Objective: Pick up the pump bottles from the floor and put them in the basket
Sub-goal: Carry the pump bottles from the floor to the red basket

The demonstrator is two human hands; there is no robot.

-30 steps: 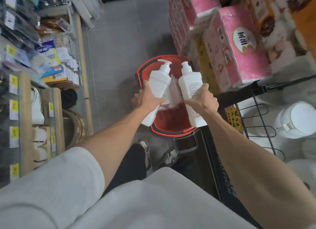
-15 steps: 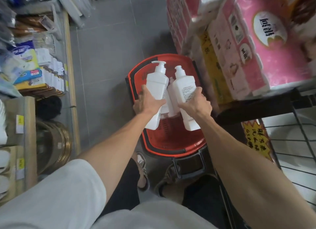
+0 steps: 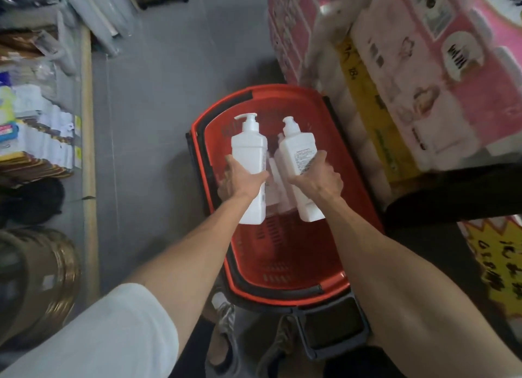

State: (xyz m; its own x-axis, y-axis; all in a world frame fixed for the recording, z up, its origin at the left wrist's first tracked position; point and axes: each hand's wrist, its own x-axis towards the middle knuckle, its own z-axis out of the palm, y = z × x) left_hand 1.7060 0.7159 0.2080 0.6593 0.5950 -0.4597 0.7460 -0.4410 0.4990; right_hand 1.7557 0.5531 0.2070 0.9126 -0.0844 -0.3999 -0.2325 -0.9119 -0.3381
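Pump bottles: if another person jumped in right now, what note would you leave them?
Left hand grips the left pump bottle around its middle, above the red basket.
Right hand grips the right pump bottle the same way, beside it.
Done: both bottles are off the floor.
Left: lower both into the basket and let go.
Blurred white shapes lie inside the basket, maybe more bottles.

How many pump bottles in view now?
3. The left bottle in the left hand, the right bottle in the right hand, a third bottle in the basket between them; others may be hidden.
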